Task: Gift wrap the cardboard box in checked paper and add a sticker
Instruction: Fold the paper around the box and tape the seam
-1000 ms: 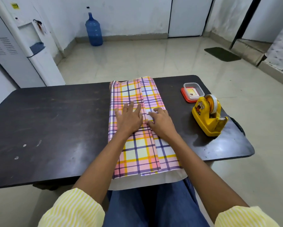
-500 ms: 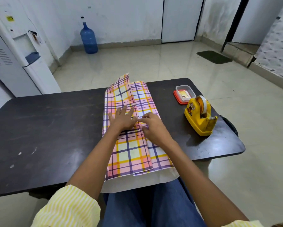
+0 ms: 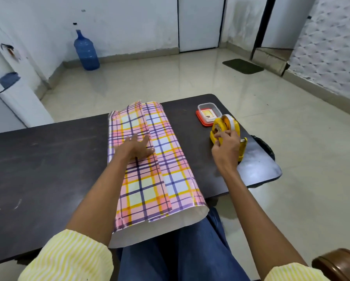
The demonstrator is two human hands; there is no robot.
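The checked paper point(image 3: 170, 159), pink, yellow and purple, lies folded over the box along the black table point(image 3: 48, 169); the box itself is hidden inside. Its near end hangs open over my lap, showing the white underside. My left hand point(image 3: 136, 148) lies flat on the overlapping seam and presses the top flap down. My right hand point(image 3: 226, 147) is off the paper at the yellow tape dispenser point(image 3: 230, 126), with curled fingers gripping its near side. A small clear container with a red lid point(image 3: 207, 113), holding a sticker, sits just behind the dispenser.
A dark bag point(image 3: 264, 145) hangs at the table's right edge. A brown chair arm point(image 3: 338, 262) shows at the lower right. On the floor beyond stand a blue water bottle point(image 3: 86, 51) and a white water dispenser point(image 3: 10, 88).
My right hand left the paper seam and moved right to the tape dispenser. My left hand stayed pressing the flap, which lies flatter at the far end.
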